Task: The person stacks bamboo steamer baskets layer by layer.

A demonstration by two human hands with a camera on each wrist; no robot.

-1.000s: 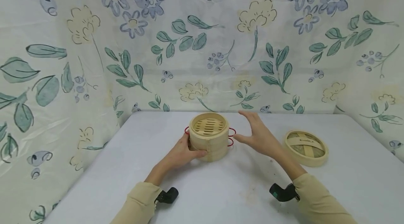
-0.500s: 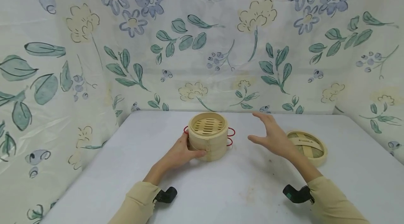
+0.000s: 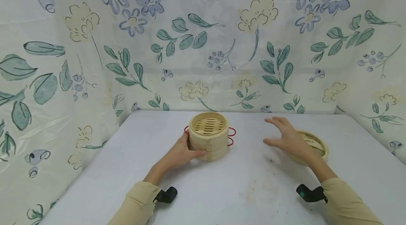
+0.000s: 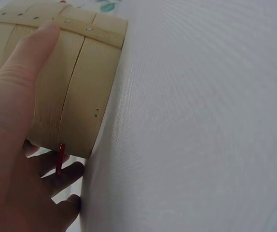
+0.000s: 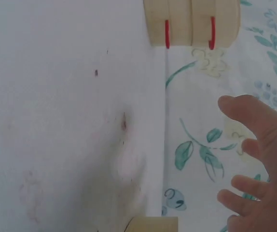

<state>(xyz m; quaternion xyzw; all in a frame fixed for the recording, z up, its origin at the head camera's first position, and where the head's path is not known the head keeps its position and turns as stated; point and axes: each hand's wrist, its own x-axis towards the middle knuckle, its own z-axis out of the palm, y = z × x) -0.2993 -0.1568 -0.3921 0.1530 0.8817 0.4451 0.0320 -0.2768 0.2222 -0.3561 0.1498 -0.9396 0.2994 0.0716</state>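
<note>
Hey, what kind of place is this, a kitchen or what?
Probably a makeshift recording setup, not a kitchen: a plain white table enclosed by floral sheeting, holding only a bamboo steamer and its lid.

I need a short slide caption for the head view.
Left hand holds steamer; right hand above lid.

Left hand (image 3: 180, 152) curled in a grip, right hand (image 3: 290, 139) hovering, fingers spread, both forearms extended
</note>
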